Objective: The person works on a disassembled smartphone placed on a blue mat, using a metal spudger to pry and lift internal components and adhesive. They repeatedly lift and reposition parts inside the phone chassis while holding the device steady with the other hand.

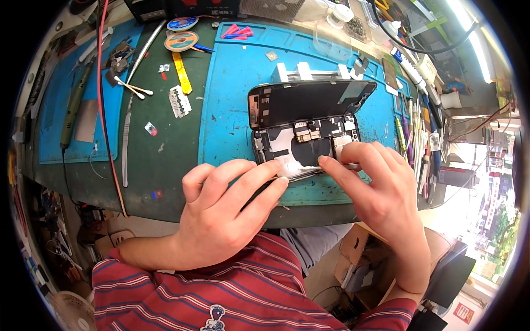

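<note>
An opened smartphone [316,148] lies on the blue mat, its insides facing up: black and white areas, small boards and metal parts. Its dark screen [309,105] stands tilted up behind it, leaning near a white-grey block holder [303,71]. My left hand [226,204] grips the phone's near left edge between thumb and finger, beside a crumpled whitish patch [291,164]. My right hand [381,185] is closed, with its fingertips bent over the near right part of the phone. What those fingertips pinch, if anything, is hidden.
Left of the blue mat [232,121] lie a razor blade [179,101], cotton swabs [134,87], a long metal tool [126,143] and solder reels [182,41]. Pens and tools [422,132] crowd the right. A red cable [101,110] crosses the left side.
</note>
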Motion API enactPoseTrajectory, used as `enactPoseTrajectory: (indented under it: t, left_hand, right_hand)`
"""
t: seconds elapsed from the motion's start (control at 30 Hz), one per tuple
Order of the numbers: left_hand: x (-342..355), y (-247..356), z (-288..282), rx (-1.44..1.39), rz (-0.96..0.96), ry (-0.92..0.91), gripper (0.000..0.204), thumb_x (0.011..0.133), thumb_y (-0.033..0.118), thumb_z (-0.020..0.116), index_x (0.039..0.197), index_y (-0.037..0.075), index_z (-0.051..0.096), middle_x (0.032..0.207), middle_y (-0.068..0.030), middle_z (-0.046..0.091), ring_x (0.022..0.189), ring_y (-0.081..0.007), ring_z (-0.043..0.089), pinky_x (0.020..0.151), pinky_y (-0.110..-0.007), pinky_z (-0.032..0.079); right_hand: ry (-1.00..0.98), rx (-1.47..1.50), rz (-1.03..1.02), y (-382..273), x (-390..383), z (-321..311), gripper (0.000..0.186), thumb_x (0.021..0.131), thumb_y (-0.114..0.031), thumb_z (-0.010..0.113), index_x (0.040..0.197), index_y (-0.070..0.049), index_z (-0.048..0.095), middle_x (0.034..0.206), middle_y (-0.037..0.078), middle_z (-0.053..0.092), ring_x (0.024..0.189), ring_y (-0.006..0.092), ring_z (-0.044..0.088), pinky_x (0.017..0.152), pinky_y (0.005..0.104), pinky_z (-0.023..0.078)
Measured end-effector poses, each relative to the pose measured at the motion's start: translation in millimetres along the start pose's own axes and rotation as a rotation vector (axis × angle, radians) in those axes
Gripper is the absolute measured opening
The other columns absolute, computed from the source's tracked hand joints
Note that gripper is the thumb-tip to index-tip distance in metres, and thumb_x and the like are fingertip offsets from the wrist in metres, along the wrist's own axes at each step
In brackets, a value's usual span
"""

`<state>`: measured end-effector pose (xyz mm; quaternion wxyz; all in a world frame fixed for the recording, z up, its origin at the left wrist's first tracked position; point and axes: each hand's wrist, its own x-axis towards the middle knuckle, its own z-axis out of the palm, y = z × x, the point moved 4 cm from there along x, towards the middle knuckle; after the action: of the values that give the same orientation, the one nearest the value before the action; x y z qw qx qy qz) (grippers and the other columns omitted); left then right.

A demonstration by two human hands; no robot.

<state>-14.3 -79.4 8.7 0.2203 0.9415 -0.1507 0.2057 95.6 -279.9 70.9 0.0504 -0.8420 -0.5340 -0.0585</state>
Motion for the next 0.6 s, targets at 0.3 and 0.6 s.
enactPoseTrajectory:
  t: [0.3,0.6]
  left_hand:
    - [-0.6,-0.6,-0.7,-0.004,0.003,0.003,0.046,0.079,0.011,0.087,0.124,0.013,0.083,0.14,-0.0001,0.076,0.115,-0.0206,0.065,0.099,-0.041,0.037]
    - [-1.7,-1.4,0.2,-0.002,0.006,0.017,0.045,0.079,0.01,0.087,0.124,0.013,0.083,0.139,0.0,0.076,0.114,-0.0205,0.065,0.098,-0.04,0.037]
  right_hand:
    - [-0.096,-0.011,-0.035,-2.7,1.9,-2.7,0.034,0.082,-0.012,0.077,0.115,-0.006,0.078,0.104,0.001,0.064,0.089,0.0154,0.067,0.063,0.03,0.055]
    - [-0.146,-0.072,-0.045,-7.8,9.3,-12.2,0.029,0.084,-0.011,0.076,0.112,-0.006,0.077,0.101,0.001,0.063,0.093,0.0157,0.07,0.065,0.031,0.057]
